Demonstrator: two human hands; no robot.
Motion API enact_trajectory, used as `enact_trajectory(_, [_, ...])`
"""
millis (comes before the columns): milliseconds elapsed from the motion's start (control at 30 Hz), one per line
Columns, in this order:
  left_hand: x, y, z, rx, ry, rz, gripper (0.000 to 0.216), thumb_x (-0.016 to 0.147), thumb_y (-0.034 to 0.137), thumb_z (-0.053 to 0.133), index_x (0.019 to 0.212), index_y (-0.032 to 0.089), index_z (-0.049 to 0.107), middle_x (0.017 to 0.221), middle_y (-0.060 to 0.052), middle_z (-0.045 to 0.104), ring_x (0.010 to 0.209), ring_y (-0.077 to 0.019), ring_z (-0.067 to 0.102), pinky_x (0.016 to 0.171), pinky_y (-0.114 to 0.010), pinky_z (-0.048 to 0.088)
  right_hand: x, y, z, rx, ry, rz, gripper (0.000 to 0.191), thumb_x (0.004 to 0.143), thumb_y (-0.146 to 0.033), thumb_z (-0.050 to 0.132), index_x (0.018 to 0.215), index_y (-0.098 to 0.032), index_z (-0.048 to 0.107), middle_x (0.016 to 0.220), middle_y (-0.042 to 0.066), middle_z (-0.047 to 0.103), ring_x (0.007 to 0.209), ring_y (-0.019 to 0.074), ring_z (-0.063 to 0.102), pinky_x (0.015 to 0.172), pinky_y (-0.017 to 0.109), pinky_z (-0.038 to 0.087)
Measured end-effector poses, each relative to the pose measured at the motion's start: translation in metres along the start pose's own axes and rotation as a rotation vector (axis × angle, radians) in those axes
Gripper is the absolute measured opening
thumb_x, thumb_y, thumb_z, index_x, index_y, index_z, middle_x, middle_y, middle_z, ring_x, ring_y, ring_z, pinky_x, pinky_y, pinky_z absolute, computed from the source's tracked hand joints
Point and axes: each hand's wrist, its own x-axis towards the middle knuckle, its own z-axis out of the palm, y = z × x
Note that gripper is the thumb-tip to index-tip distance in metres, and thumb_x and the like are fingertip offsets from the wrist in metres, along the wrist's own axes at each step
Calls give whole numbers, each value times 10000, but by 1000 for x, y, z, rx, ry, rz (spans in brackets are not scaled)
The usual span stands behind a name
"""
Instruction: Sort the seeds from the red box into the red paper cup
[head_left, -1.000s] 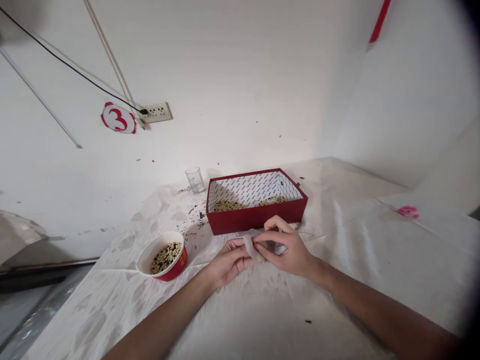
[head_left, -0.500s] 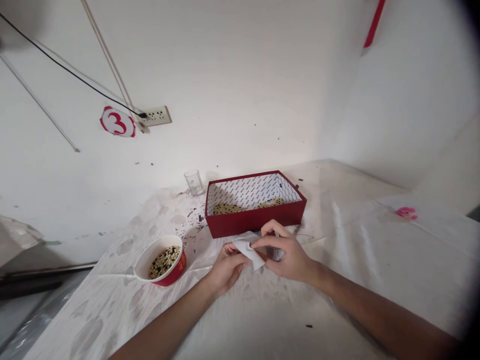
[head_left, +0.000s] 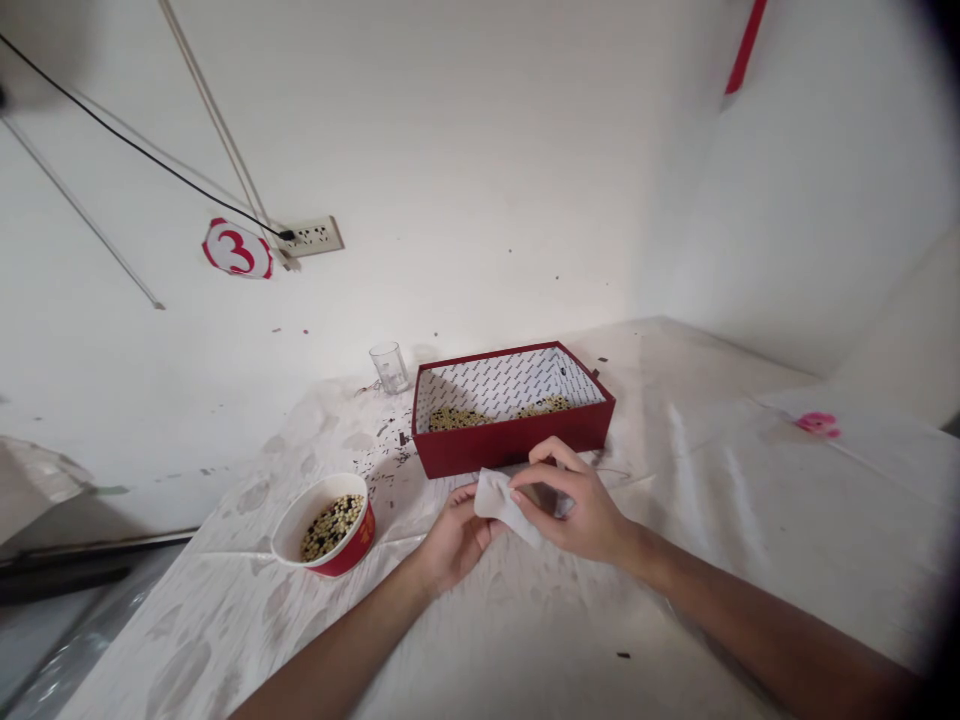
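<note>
My left hand (head_left: 459,540) has its fingers closed at the left edge of a thin, soft white piece (head_left: 496,500) that looks like a small pouch or folded tissue. On its other side, my right hand (head_left: 574,505) pinches the upper right edge between thumb and forefinger. Both hands are just in front of a dark red box (head_left: 517,448) without a lid. Pale and black beans or beads (head_left: 457,418) lie inside it, against a white patterned lining. To the left stands a red and white paper bowl (head_left: 351,545) with a similar mix (head_left: 331,527) in it.
A clear glass (head_left: 389,368) stands behind the box's left end, near the wall. Small dark scraps (head_left: 386,460) are scattered left of the box on the pale tablecloth (head_left: 420,660). A power socket (head_left: 319,235) with a plugged-in black cable (head_left: 150,143) is on the wall.
The white piece has been turned and spread somewhat between my hands, its left part now raised. My right hand has shifted slightly right. Box and bowl stay in place.
</note>
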Motion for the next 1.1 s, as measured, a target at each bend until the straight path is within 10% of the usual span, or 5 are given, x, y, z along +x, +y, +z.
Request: enact_trajectory(1100, [-3,2,6,136,-99,23,136,804,169,722,922,147,786,868,-85,739,830,-164,659,772,-252,468,-2,2,2,26,-91,10,241,777,-122,644,971,-258,686,968,35,512,856,173,558,733,336,498])
